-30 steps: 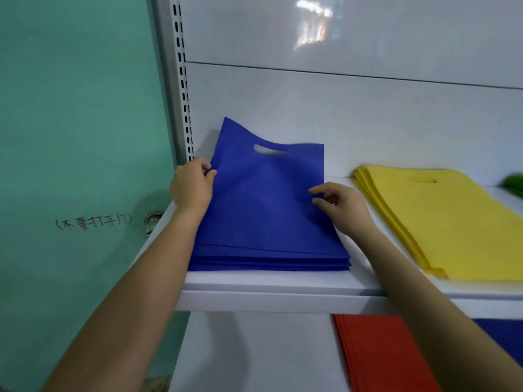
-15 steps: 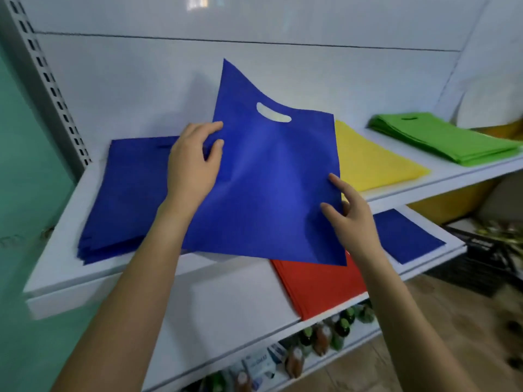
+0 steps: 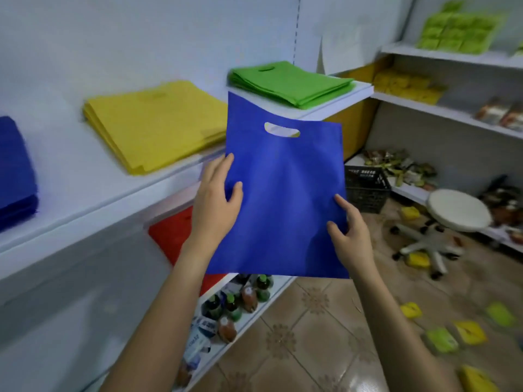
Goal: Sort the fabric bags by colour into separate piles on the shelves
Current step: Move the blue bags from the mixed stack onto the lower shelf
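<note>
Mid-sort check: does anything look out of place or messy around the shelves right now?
Yes. Small yellow and green packets lie scattered on the tiled floor at lower right. The blue bag, gripped by the left hand and right hand, is far from the blue pile at far left.

Open over bare upper shelf point(image 3: 70, 179) between blue pile point(image 3: 14, 171) and yellow pile point(image 3: 152, 123). Tight between yellow pile and green pile point(image 3: 291, 80). Blocked ahead by blue bag point(image 3: 285, 199), gripped at its side edges by left hand point(image 3: 215, 205) and right hand point(image 3: 351, 230) before the shelf front. Obstructed at floor level to the right by stool point(image 3: 458, 210), crate point(image 3: 365, 188) and scattered packets point(image 3: 411, 309).
</note>
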`<action>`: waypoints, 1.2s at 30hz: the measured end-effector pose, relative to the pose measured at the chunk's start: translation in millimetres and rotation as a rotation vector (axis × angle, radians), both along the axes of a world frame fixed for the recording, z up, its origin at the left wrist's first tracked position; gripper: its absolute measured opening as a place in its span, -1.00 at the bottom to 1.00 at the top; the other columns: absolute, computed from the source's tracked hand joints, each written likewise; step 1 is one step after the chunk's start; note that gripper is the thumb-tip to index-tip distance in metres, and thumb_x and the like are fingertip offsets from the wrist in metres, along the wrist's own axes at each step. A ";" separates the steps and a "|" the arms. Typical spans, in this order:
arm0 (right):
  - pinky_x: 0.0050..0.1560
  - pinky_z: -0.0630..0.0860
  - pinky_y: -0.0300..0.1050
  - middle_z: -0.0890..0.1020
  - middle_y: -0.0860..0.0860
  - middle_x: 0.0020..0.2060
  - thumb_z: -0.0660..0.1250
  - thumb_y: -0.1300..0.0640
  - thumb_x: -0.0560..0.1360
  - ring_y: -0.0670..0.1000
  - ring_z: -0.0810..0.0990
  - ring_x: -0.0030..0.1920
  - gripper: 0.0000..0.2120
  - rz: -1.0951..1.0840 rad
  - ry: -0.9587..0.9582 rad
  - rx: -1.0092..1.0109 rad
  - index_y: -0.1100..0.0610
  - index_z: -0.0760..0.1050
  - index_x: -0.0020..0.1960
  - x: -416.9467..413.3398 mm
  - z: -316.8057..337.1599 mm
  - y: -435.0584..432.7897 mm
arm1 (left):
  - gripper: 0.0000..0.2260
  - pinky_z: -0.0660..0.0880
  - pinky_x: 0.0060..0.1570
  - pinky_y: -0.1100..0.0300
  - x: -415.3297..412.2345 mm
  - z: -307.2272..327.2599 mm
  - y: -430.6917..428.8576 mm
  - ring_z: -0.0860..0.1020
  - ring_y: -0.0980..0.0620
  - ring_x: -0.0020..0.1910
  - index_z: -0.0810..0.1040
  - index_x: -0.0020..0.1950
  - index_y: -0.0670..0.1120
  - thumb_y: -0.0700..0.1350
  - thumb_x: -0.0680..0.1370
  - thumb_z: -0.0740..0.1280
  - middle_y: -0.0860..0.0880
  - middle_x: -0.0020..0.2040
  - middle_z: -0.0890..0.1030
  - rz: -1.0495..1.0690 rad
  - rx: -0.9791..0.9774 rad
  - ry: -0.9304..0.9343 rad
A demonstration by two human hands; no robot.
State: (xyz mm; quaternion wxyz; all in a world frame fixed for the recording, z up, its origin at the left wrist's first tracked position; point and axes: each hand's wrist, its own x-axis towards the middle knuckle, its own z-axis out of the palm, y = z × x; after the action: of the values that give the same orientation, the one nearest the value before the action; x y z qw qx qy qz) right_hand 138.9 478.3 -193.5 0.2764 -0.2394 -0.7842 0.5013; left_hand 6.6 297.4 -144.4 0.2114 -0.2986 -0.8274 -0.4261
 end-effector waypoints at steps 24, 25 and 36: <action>0.17 0.32 -0.20 0.42 0.10 0.26 0.16 0.35 0.51 0.06 0.39 0.25 -0.59 0.122 -0.608 0.080 0.18 0.36 0.35 -42.3 -143.6 245.9 | -0.50 0.17 0.00 0.54 -54.1 -216.0 226.4 0.32 -0.07 0.35 0.21 0.46 -0.21 -0.38 0.52 0.16 -0.15 0.43 0.26 0.036 -0.196 -0.749; 0.19 0.33 -0.17 0.41 0.10 0.27 0.15 0.36 0.51 0.06 0.39 0.26 -0.58 0.139 -0.626 0.100 0.17 0.36 0.36 -54.1 -142.7 251.9 | -0.50 0.17 -0.01 0.53 -62.7 -218.2 230.7 0.32 -0.07 0.35 0.21 0.46 -0.22 -0.38 0.52 0.16 -0.15 0.43 0.25 0.047 -0.193 -0.769; -0.02 0.26 -0.30 0.45 0.14 0.21 0.12 0.36 0.51 0.09 0.44 0.16 -0.64 0.348 -0.620 0.266 0.19 0.45 0.26 -208.8 -148.2 316.5 | -0.58 0.39 0.18 0.11 -164.3 -233.6 239.4 0.47 -0.19 0.21 0.38 0.35 -0.26 -0.40 0.49 0.24 -0.22 0.32 0.39 0.302 -0.160 -0.846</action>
State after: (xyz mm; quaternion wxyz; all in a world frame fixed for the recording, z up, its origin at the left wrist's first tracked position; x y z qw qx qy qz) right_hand -69.9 794.7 -341.7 -0.0345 -0.2049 -0.9178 0.3383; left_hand -157.7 536.8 -378.0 -0.1092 0.0101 -0.9056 -0.4097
